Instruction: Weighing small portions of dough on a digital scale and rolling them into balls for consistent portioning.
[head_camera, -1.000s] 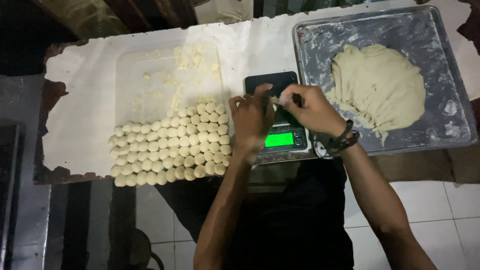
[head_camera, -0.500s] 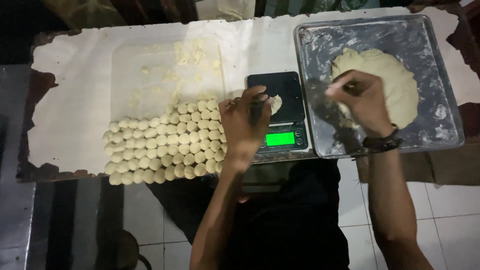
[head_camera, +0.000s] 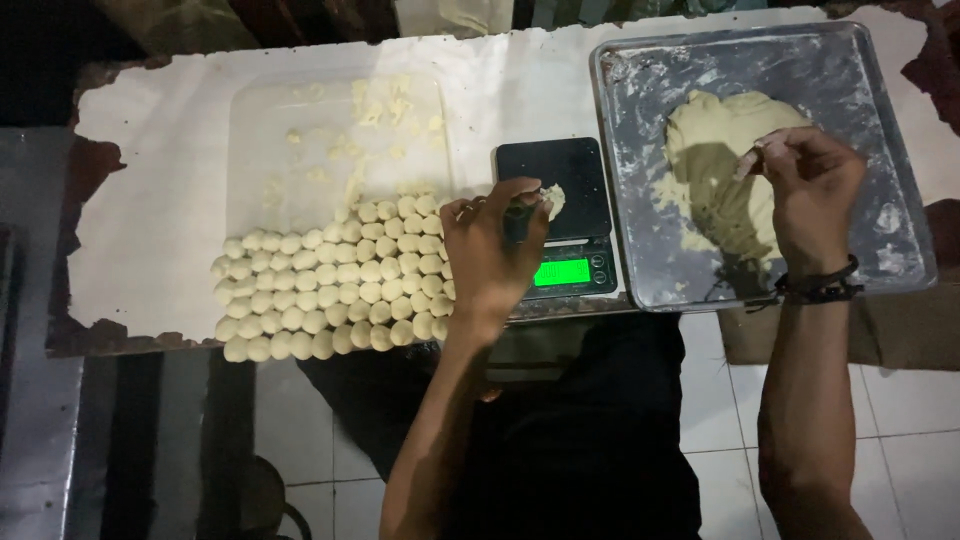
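Observation:
My left hand (head_camera: 493, 250) pinches a small lump of pale dough (head_camera: 553, 199) and holds it over the black platform of a digital kitchen scale (head_camera: 570, 230) with a lit green display. My right hand (head_camera: 808, 195), a dark band on its wrist, hovers over the big flattened mass of dough (head_camera: 715, 170) in a floured metal tray (head_camera: 905, 250); its fingers are curled and pinched at the dough's upper right edge. Left of the scale lie several tight rows of small dough balls (head_camera: 330, 290).
A clear plastic sheet (head_camera: 330, 150) with scattered dough crumbs lies behind the balls on the white table cover (head_camera: 150, 200), whose torn edges show at the left and front. Tiled floor and my dark clothing are below the table edge.
My right hand left the scale and moved right onto the dough in the tray. My left hand stayed at the scale, holding the small lump.

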